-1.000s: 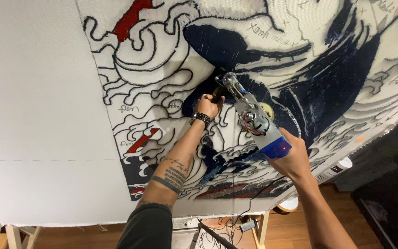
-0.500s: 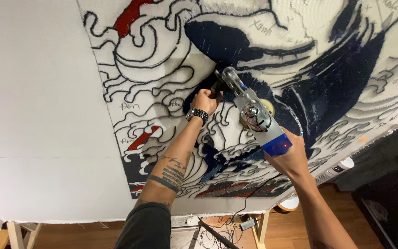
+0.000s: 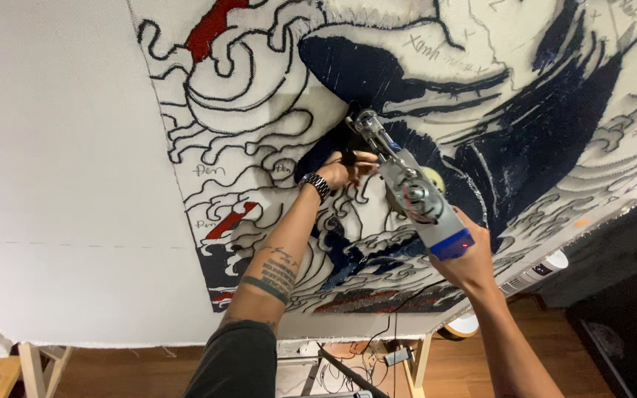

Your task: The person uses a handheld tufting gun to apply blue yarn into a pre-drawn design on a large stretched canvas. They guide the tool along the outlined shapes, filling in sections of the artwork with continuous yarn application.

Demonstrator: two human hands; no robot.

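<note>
A large stretched tufting cloth (image 3: pixel 75 184) hangs upright before me, with a wave design in navy, white, black outline and red patches (image 3: pixel 211 29). My right hand (image 3: pixel 470 262) grips the rear handle of a grey tufting gun (image 3: pixel 411 191) with a blue band. Its needle tip (image 3: pixel 355 121) presses into a navy area of the cloth. My left hand (image 3: pixel 344 168) holds the gun's front black grip close to the cloth. A dark wristband sits on my left wrist (image 3: pixel 317 184), and my forearm is tattooed.
The cloth is fixed on a wooden frame with legs (image 3: pixel 35 361) on a wood floor. Cables and a power strip (image 3: pixel 396 355) lie below the frame. A white device (image 3: pixel 536 273) stands at right, near a dark cabinet (image 3: pixel 621 309).
The gun and both hands have shifted slightly up and to the right along the navy area. The view has drifted a little.
</note>
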